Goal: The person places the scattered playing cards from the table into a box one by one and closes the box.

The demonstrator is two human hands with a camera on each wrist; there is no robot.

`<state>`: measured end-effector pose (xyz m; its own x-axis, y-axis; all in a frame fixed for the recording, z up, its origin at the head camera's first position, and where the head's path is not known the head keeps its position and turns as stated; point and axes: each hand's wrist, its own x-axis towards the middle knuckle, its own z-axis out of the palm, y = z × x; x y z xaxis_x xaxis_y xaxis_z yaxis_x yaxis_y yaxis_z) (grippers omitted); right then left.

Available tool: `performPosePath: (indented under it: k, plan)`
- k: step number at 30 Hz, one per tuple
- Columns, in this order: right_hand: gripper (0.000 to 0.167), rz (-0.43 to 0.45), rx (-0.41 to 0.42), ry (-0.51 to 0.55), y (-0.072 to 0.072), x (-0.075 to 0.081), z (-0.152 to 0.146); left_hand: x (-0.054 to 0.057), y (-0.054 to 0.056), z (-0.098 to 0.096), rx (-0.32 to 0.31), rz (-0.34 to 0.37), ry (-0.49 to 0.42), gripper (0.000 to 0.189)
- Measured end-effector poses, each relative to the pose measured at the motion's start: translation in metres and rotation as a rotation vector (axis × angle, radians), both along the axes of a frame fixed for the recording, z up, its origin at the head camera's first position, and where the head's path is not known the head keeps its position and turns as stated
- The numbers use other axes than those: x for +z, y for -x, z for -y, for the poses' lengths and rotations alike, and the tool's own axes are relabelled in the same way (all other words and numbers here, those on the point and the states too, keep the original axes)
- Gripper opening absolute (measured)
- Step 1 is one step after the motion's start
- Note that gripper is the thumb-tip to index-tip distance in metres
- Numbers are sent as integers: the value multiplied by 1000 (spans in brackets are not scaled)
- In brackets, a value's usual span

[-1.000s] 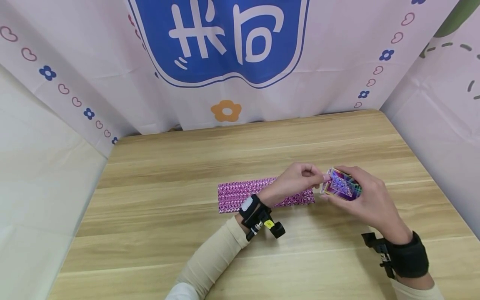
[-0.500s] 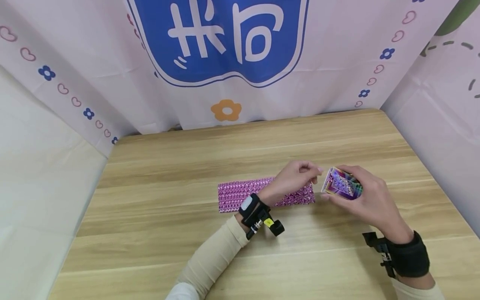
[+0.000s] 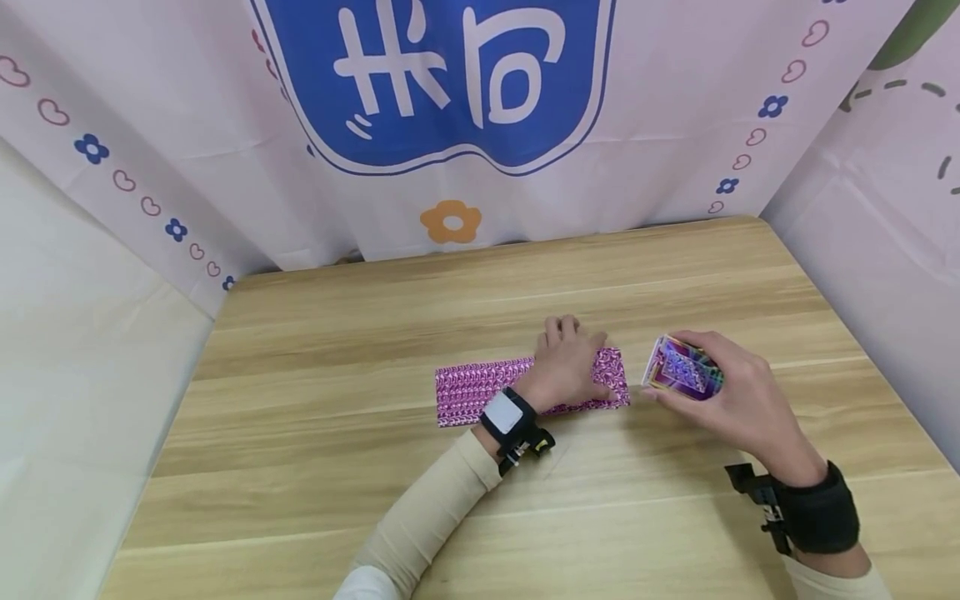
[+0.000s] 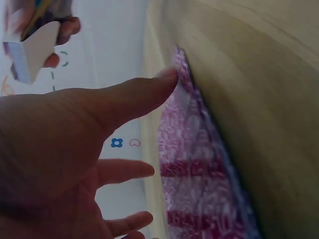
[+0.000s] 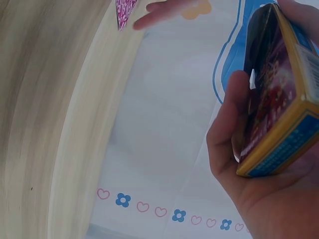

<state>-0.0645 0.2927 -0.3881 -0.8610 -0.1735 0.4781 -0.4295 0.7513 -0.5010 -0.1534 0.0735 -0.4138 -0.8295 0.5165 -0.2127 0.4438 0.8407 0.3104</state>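
L hand (image 3: pixel 564 367): grip wide, fingers spread over the pink patterned strip (image 3: pixel 476 393), which lies flat on the table (image 3: pixel 300 500); thumb nr its rt end (contact unclear). R hand (image 3: pixel 742 396): grip curled round the colourful box (image 3: pixel 682 371), just beyond that end.

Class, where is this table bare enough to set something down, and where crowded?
Free: table left of the pink-patterned strip, behind it toward the backdrop, and between the sleeves. Crowded: around the strip under the left hand and the box in the right hand.
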Motion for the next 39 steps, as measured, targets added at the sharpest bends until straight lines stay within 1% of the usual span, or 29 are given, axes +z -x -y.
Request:
performPosePath:
  k: [2, 3, 6, 9, 12, 14, 16, 18, 19, 21, 23, 25, 26, 29, 32, 35, 39]
  plan:
    - [80, 0, 6, -3, 0, 0, 0, -2, -1, 0, -18, -13, 27, 90]
    - [80, 0, 7, -4, 0, -1, 0, -2, -1, 0, -24, -18, 22, 89]
    - [80, 5, 7, -7, 0, -1, 0, -5, 0, -1, -23, -27, -47, 83]
    - [79, 5, 2, -6, 0, -1, 1, -7, 1, -2, -20, -36, -125, 82]
    - [79, 2, 1, -1, 0, -1, 1, -5, 1, -3, -22, -33, -149, 80]
    - [79, 1, 1, 1, 0, -1, 1, -3, 1, -3, -35, -16, -140, 74]
    - [79, 2, 2, -1, 0, -1, 2, 0, 1, -3, -64, 12, -127, 64]
    - [79, 2, 1, -3, 0, -1, 2, 4, 2, -1, -102, 48, -133, 60]
    - [79, 0, 2, -4, 0, -1, 2, 6, 2, 0, -122, 68, -154, 58]
    - [79, -5, 1, -4, 0, -1, 3, 13, 2, 2, -155, 108, -209, 60]
    - [79, -12, 5, -2, 0, -1, 3, 20, 3, 5, -165, 138, -281, 62]
    - [79, -18, 9, -2, 0, -1, 3, 29, 2, 8, -143, 161, -364, 61]
    - [79, -19, 11, -1, 1, -1, 3, 33, 2, 10, -120, 171, -401, 59]
    - [78, -13, 13, 4, 1, -1, 3, 44, 1, 13, -34, 192, -528, 52]
    - [78, -3, 6, 5, 1, 0, 3, 52, -1, 13, 56, 225, -648, 51]
    - [78, 1, 2, -2, 1, 0, 3, 57, -3, 14, 115, 226, -729, 48]
    - [79, -4, 3, -6, 0, -1, 2, 60, -6, 14, 148, 224, -798, 39]
